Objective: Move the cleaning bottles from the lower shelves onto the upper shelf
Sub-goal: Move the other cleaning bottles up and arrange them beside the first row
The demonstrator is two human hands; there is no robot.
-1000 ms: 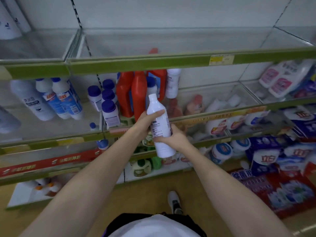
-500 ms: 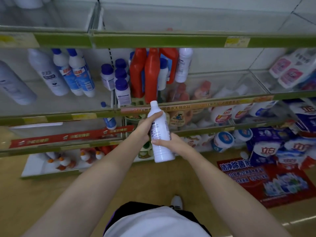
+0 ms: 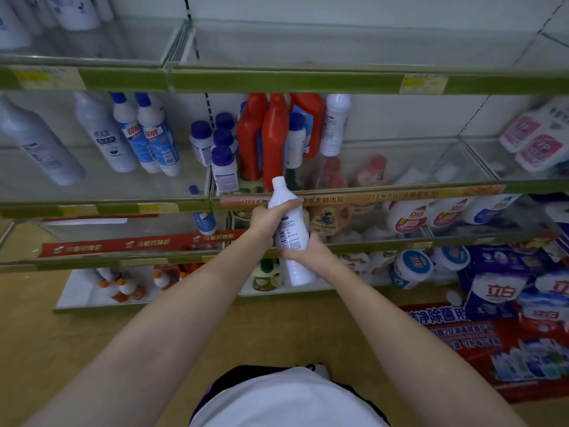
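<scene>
A tall white cleaning bottle [image 3: 291,234] with a white cap and a printed back label is held upright in front of the shelves. My left hand [image 3: 265,221] grips its upper body from the left. My right hand [image 3: 309,252] wraps its lower middle from the right. The upper shelf [image 3: 308,44] with its green front rail runs across the top; its middle bay is bare and white bottles [image 3: 70,10] stand at its far left. On the shelf below stand red bottles [image 3: 271,137], small blue-capped white bottles [image 3: 223,163] and another white bottle [image 3: 335,124].
Blue-labelled bottles [image 3: 154,134] and large white bottles [image 3: 40,143] fill the left bay. Pink-labelled pouches [image 3: 535,140] sit at right. Lower shelves hold tubs and small bottles [image 3: 412,266]. Purple and white detergent bags [image 3: 508,288] and a red floor poster [image 3: 477,343] lie at lower right.
The view has tilted slightly upward, so the shelves sit lower in frame. Both hands still hold the white bottle in front of the middle shelf rail, at about the same place.
</scene>
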